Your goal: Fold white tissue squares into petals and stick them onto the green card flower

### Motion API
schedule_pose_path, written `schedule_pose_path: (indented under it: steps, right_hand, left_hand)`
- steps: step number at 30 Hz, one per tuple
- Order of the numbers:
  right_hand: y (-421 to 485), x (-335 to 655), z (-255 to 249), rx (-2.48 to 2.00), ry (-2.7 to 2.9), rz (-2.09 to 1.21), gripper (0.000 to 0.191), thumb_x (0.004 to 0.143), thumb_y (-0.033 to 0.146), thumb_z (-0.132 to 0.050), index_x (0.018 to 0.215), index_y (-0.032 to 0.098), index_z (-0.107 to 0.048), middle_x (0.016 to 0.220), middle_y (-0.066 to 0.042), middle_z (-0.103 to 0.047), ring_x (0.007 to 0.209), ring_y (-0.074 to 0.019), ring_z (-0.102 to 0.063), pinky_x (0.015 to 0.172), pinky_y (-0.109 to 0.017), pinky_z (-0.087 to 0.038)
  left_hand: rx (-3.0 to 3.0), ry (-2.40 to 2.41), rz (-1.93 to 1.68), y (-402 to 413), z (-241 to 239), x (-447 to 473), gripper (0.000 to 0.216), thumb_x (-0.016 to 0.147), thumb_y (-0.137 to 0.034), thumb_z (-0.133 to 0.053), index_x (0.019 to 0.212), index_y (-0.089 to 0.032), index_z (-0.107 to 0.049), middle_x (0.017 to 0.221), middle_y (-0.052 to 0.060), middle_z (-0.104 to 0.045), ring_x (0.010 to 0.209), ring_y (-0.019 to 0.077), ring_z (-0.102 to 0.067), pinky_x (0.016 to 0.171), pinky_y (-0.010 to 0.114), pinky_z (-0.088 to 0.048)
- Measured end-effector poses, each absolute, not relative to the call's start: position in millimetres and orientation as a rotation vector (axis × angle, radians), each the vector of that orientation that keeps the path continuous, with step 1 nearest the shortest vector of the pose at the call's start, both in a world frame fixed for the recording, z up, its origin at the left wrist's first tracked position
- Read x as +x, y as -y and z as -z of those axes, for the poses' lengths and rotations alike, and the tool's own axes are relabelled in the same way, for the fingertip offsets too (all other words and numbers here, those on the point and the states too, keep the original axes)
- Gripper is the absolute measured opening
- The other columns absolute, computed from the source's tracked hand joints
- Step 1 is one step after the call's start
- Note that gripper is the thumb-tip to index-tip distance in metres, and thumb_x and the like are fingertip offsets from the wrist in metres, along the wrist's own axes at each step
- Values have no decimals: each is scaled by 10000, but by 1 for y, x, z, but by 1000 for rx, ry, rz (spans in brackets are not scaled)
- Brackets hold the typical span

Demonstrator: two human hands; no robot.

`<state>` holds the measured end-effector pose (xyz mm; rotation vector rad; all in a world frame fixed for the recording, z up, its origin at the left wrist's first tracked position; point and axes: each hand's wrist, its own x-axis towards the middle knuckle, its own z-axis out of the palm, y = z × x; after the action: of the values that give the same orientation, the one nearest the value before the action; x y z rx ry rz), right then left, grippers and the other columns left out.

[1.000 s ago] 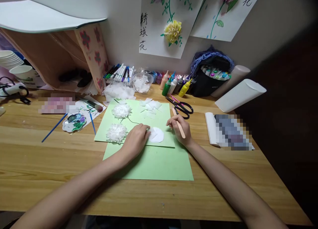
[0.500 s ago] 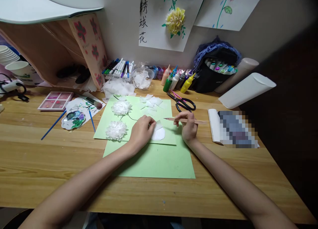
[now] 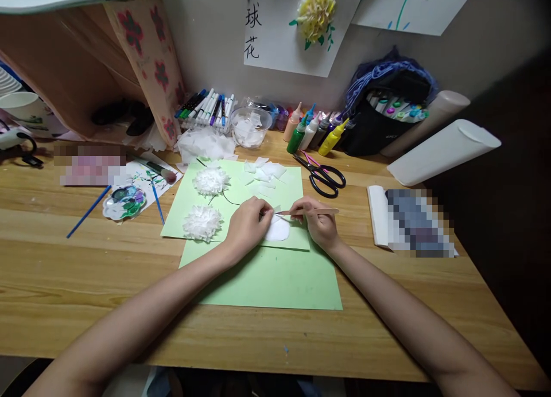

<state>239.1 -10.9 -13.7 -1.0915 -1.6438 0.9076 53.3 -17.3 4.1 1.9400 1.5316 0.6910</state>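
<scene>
My right hand (image 3: 317, 222) is closed around a slim, pinkish-tan pointed tool (image 3: 323, 211), gripped like a pen. Its thin tip points left and reaches the fingertips of my left hand (image 3: 250, 222). Those fingers are curled and pinched at the edge of a white paper piece (image 3: 278, 229) with rounded corners; what lies right under the fingertips is hidden. Both hands are over a green sheet (image 3: 241, 243), which overlaps a second green sheet (image 3: 271, 279). Left of my left hand lie two ruffled white paper flowers, an upper flower (image 3: 210, 181) and a lower flower (image 3: 202, 222).
Loose white paper scraps (image 3: 264, 170) lie behind my hands. Black-handled scissors (image 3: 322, 178) are beyond my right hand. Paint bottles (image 3: 307, 134), markers (image 3: 209, 109) and a scrap tub (image 3: 251, 127) line the wall. A paint palette (image 3: 124, 202) sits left; a white bottle (image 3: 445, 151) lies right.
My right hand has moved left with the pointed tool, bringing its tip to my left fingertips. My left hand stays on the white paper. The view has shifted slightly.
</scene>
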Motion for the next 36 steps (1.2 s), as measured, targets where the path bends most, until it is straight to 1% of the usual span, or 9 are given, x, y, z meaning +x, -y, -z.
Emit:
schedule_pose_path:
  steps: [11,15,21,31,36]
  right_hand:
    - [12,239,17,-991,1518,-952,439,918,523,-393,717,205,-621,598,-18,-595,520,-134,-523,481,-280,-391]
    - [11,237,15,-1023,1478,-966,455,911,544,-391,704,203,-609,577,-12,-587,500,-124,-508,471,-268,-394]
    - [11,236,13,-1048,1525,-1004,412,922,492,-413,720,196,-617,594,-9,-600,503,-110,-488,477,-252,-386]
    - [11,237,14,-968,1613,-964,374,938,436,-419,744,194,-628,622,-7,-604,530,-103,-493,500,-250,-378]
    - [13,237,16,-956,1450,-855,435,934,482,-391,697,196,-618,573,-6,-594,489,-107,-505,465,-248,-378]
  left_hand:
    - [1589,-1454,-694,11,-12,53,188,820,-314,-552,780,-167,-663,745,19,-670,666,136,-577,601,248,-401]
    - [1537,-1451,-668,9,-13,51,185,807,-311,-561,790,-157,-662,765,33,-686,660,137,-590,606,248,-418]
    - [1669,-1551,-660,12,-13,53,169,803,-273,-542,770,-166,-668,745,25,-678,674,144,-581,599,255,-384]
    - [1715,-1579,-670,16,-13,56,160,804,-272,-530,784,-176,-657,787,21,-674,714,150,-572,610,252,-371]
    - [1633,-1464,-724,13,-9,53,180,807,-298,-532,811,-169,-658,745,11,-651,660,127,-543,599,238,-370]
